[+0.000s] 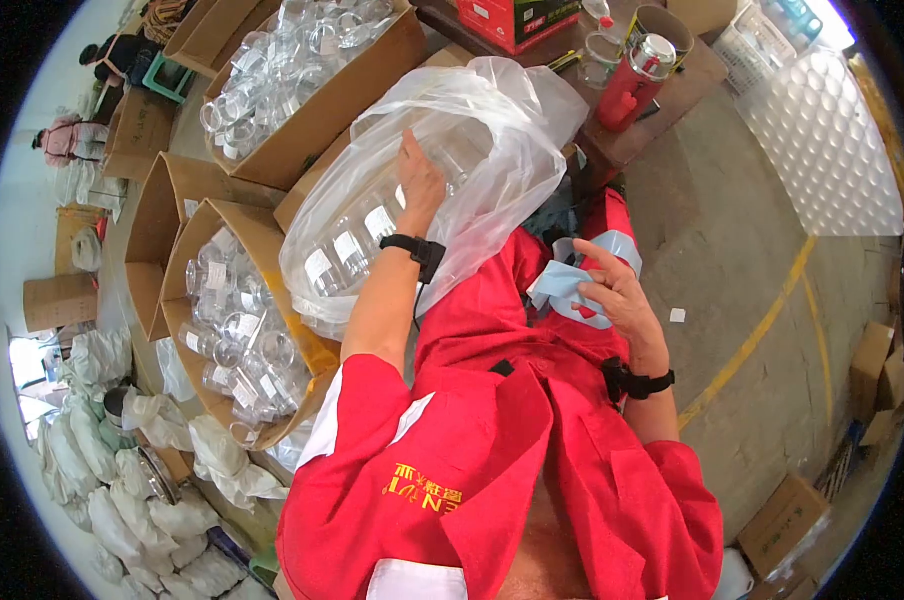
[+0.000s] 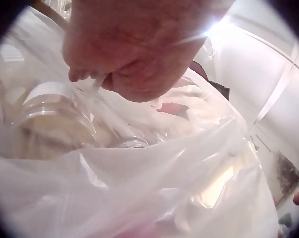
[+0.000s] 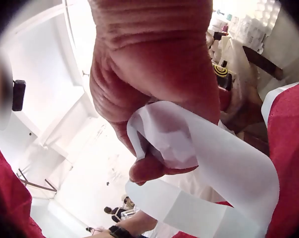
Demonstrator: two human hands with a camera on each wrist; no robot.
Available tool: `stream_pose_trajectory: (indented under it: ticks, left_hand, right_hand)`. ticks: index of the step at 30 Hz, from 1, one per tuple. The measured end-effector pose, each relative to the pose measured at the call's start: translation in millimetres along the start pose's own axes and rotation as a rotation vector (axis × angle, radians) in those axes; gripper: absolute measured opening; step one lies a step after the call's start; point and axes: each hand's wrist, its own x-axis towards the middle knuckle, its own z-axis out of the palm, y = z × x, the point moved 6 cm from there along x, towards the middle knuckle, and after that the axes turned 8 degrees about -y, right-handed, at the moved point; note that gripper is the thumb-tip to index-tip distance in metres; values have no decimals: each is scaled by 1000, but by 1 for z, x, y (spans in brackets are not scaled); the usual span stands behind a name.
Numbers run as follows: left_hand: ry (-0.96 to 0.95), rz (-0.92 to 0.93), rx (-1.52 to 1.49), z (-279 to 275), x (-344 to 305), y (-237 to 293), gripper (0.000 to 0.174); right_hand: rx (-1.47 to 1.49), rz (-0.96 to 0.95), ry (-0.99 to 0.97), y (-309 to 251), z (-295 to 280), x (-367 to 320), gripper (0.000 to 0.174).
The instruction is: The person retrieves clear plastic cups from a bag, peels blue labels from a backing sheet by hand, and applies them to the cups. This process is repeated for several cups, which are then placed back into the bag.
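Observation:
A large clear plastic bag [image 1: 517, 90] holds several clear jars with white labels [image 1: 350, 252]. My left hand [image 1: 422, 185] is over the jars inside the bag's mouth. In the left wrist view, the left hand [image 2: 134, 54] has bent fingers above a clear jar [image 2: 55, 124]; whether they grip anything is unclear. My right hand [image 1: 617, 300] holds a pale strip [image 1: 562, 283] over the right leg. The right wrist view shows the right hand [image 3: 154, 84] with thumb and fingers pinching this strip [image 3: 233, 153], which loops down and back below the hand.
Cardboard boxes of clear jars [image 1: 242, 335] stand left of the bag. A red flask [image 1: 634, 85] and a red box [image 1: 517, 22] are on a brown table [image 1: 680, 100]. Bubble sheeting [image 1: 822, 140] lies far right. White sacks [image 1: 112, 510] are piled lower left; two people are in the background.

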Motion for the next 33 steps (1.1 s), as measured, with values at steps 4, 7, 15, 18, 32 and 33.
stream_pose_trajectory:
  ticks: [4, 7, 15, 18, 32, 33]
  left_hand:
    - [166, 117, -53, 38, 9, -9, 77]
    - [51, -58, -193, 37, 0, 8, 73]
    - [-71, 86, 69, 26, -32, 16, 64]
    - [-166, 146, -56, -10, -45, 46, 59]
    - [-1241, 75, -1405, -19, -181, 151, 47]
    - [-1219, 93, -1422, -22, -178, 149, 48]
  right_hand:
    - [38, 17, 22, 1, 3, 0, 65]
    - [77, 29, 31, 2, 4, 1, 65]
    - [61, 45, -8, -7, 18, 6, 65]
    - [13, 18, -69, -16, 25, 4, 66]
    - [92, -148, -81, -58, 22, -17, 68]
    - [81, -141, -94, -57, 16, -21, 69]
